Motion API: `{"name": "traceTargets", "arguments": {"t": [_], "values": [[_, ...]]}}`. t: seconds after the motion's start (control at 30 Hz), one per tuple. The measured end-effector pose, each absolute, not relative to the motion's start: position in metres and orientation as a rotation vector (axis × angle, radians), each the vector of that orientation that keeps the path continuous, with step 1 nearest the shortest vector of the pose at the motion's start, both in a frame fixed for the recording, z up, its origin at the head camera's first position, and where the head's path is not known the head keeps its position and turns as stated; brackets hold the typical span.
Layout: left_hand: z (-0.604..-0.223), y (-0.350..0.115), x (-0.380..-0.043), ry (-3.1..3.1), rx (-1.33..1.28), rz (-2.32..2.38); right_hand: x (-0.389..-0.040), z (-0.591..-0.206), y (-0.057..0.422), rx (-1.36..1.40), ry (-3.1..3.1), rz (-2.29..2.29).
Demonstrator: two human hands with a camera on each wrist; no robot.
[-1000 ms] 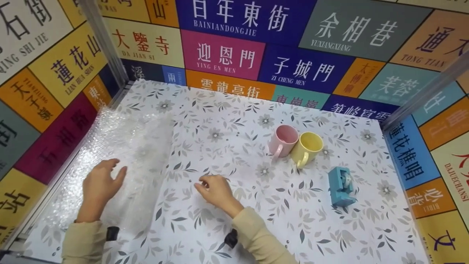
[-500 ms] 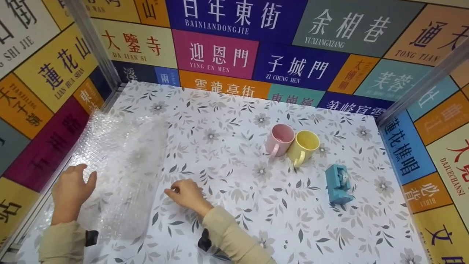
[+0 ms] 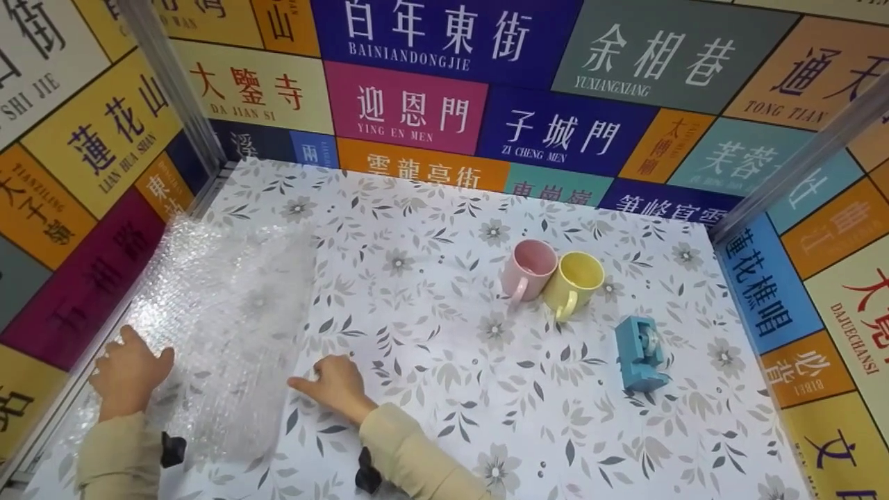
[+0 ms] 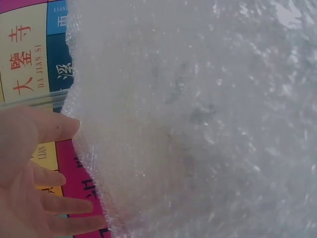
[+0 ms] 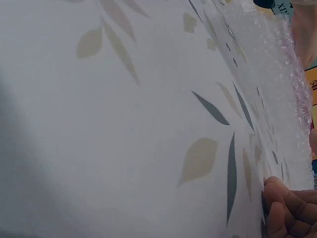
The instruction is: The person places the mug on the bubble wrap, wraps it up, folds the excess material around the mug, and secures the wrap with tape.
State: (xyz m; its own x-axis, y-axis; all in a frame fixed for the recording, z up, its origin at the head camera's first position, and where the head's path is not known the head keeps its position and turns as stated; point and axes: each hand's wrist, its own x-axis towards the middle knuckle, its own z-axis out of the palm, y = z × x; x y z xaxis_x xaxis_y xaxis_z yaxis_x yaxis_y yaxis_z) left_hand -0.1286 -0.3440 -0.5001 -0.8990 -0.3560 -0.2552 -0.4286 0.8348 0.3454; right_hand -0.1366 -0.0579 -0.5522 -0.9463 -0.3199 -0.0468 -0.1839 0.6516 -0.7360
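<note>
A clear sheet of bubble wrap (image 3: 229, 312) lies flat on the left part of the table, in the head view. My left hand (image 3: 129, 371) is over its left edge, fingers spread and slightly bent. In the left wrist view, the thumb of this hand (image 4: 29, 168) is close to the wavy rim of the bubble wrap (image 4: 198, 124); contact is unclear. My right hand (image 3: 337, 385) is low by the sheet's right edge, its index finger pointing left. In the right wrist view its fingers (image 5: 292, 213) curl loosely near the tablecloth, with nothing visible in them.
A pink mug (image 3: 529, 271) and a yellow mug (image 3: 575, 285) stand side by side, handles toward me. To their right is a blue tape dispenser (image 3: 639, 354) with a roll of tape. Printed panels (image 3: 410, 104) and metal posts (image 3: 806, 146) border the floral-covered table (image 3: 417, 326).
Both hands have moved left, the left one to the bubble wrap's left edge and the right one to its right edge. The head view has shifted slightly; mugs and dispenser stay put.
</note>
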Motion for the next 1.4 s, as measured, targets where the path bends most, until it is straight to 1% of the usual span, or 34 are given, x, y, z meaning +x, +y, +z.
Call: {"name": "traceTargets", "arguments": {"t": [0.13, 0.3, 0.5, 0.87, 1.07, 1.4], "values": [[-0.503, -0.347, -0.127, 2.792, -0.618, 0.631, -0.135, -0.558, -0.062, -0.443, 2.701, -1.21], [-0.503, -0.35, -0.128, 2.799, -0.677, 0.608, -0.135, -0.561, -0.067, -0.415, 2.673, -1.295], [-0.505, -0.36, -0.132, 2.731, -0.728, 0.617, -0.135, -0.559, -0.07, -0.445, 2.688, -1.223], [-0.508, -0.367, -0.13, 2.833, -0.779, 0.695, -0.132, -0.557, -0.074, -0.541, 2.806, -1.17], [-0.504, -0.364, -0.13, 2.963, -0.837, 0.712, -0.132, -0.556, -0.075, -0.613, 2.885, -1.175], [-0.487, -0.36, -0.13, 2.985, -0.87, 0.752, -0.13, -0.551, -0.076, -0.55, 2.817, -1.429]]}}
